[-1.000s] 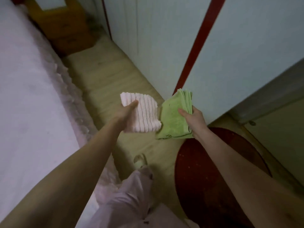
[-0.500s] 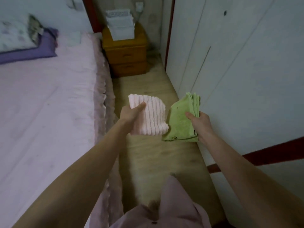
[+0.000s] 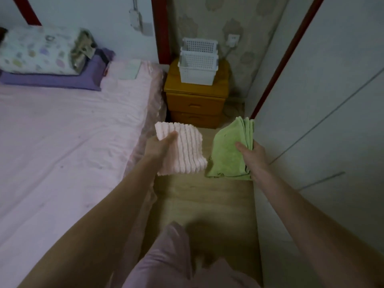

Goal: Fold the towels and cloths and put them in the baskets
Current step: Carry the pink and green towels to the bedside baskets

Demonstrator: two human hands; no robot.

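The left hand (image 3: 159, 146) holds a folded pink ribbed towel (image 3: 182, 150), with the thumb lying on top of it and the other fingers hidden under the cloth. The right hand (image 3: 252, 155) holds a folded green cloth (image 3: 227, 154) in the same way, the thumb pressed on the top side and the fingers below, and the folded layers show as a stack at its far edge. Both cloths are kept in the air above the wooden floor (image 3: 203, 202), in front of the yellow nightstand (image 3: 195, 98), the pink one toward its left side and the green one toward its right side, close to each other but not touching. Two white baskets (image 3: 198, 66) stand on top of the nightstand, one behind the other. Left of the nightstand is a bed (image 3: 68, 138) with a pink sheet, and on its far end a patterned pillow (image 3: 39, 51) lies on a purple one. Right of the nightstand stands a white wardrobe (image 3: 324, 113)
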